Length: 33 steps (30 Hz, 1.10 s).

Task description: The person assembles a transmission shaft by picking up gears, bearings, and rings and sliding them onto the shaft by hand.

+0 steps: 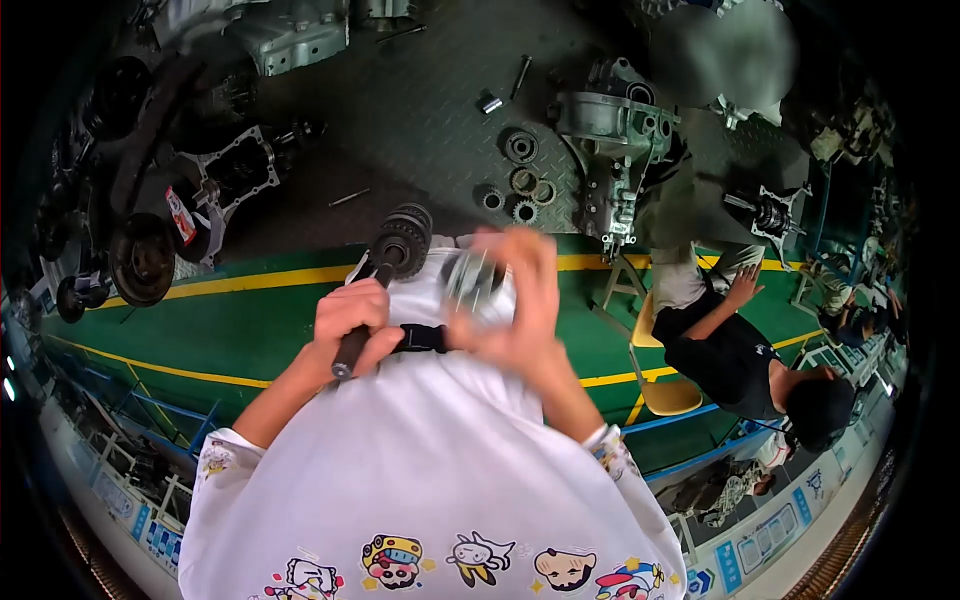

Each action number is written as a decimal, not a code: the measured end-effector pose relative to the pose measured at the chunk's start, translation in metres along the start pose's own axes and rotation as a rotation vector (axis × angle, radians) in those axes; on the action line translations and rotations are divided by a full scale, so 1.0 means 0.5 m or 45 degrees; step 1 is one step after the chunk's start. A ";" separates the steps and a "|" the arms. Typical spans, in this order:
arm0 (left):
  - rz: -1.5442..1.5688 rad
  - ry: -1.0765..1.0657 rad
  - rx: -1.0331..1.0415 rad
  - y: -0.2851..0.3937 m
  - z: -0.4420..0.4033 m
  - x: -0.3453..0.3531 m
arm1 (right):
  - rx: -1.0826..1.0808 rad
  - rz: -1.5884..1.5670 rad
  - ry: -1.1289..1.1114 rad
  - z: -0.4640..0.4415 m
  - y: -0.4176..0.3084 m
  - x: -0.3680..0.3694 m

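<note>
My left hand [350, 322] is closed around the bare lower end of a gear shaft [399, 246]. The shaft slants up and away, its gears at the far end. To the right, my right hand [525, 300] is smeared by motion, its fingers curled about a round metal part [474, 283]. That part looks ring-like, but blur hides its details. The two pieces are apart, both in front of my white shirt. Beyond them on the metal bench lie a small toothed gear [525, 211], another gear [493, 199] and a bearing-like ring [521, 147].
A gearbox housing [615, 125] stands on the bench [430, 130] at right. Bolts and a small socket-like cylinder [489, 103] lie farther back. More castings [235, 180] and a round drum [141, 260] are at left. A co-worker [735, 350] in black sits at right by a yellow stool [671, 397].
</note>
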<state>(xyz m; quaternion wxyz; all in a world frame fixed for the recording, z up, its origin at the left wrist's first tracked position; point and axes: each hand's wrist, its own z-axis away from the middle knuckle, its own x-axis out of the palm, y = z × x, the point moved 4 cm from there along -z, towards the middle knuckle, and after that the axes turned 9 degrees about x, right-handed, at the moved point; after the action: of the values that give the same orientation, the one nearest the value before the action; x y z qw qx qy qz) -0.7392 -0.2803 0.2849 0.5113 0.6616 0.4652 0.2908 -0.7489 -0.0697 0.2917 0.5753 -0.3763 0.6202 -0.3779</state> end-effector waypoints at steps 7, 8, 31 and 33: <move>-0.116 0.142 0.004 -0.008 0.023 0.024 | 0.710 0.527 0.104 0.042 0.636 0.031; -0.126 0.162 -0.003 -0.005 0.025 0.029 | 0.725 0.584 0.110 0.038 0.673 0.034; -0.120 0.603 -0.255 -0.002 0.048 -0.030 | 0.526 1.151 -0.443 -0.158 0.682 0.201; -0.113 0.604 -0.258 -0.007 0.046 -0.044 | 0.538 1.115 -0.500 -0.171 0.662 0.189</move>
<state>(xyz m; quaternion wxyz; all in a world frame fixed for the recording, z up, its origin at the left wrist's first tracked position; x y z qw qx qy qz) -0.7293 -0.3097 0.2763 0.4640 0.4992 0.5690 0.4602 -0.8499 -0.0089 -0.0428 0.8482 -0.0212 0.5101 -0.1410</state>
